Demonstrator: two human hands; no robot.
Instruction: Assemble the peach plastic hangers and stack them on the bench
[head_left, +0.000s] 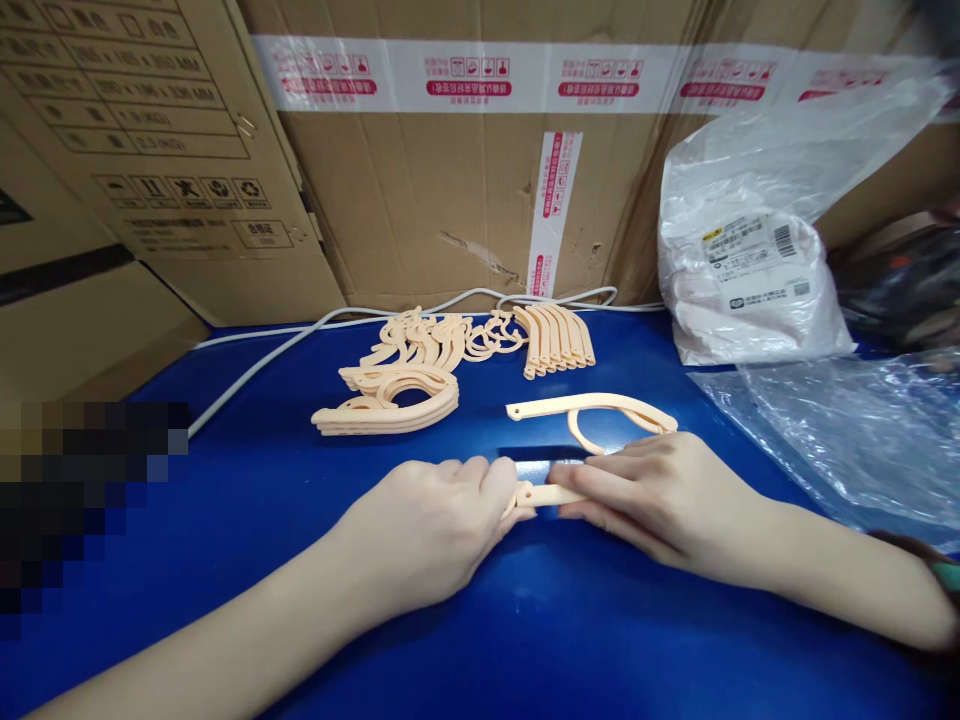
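The left hand (442, 525) pinches one end of a cream plastic piece (545, 496), its fingers curled over and its thumb drawn in. The right hand (660, 500) pinches the other end between thumb and fingers. The piece lies level between the two hands, with only a short middle stretch and a small hole near the left fingertips showing; the hands hide the rest.

Just beyond the right hand's knuckles lies a curved bar (577, 405) with a ring-shaped hook below it; whether the hand touches it I cannot tell. Beyond the left hand, well apart from it, sits a stack of hangers (397, 412). Past that stack, farther from both hands, are a pile of hooks (427, 340) and, to its right, a row of bars (559, 340).

Under both hands is a blue table (517, 640). To the right of the right hand spreads a clear plastic sheet (840, 440), and farther beyond that hand stands a white bag (750, 270). A white cable (262, 385) runs beyond the left hand.
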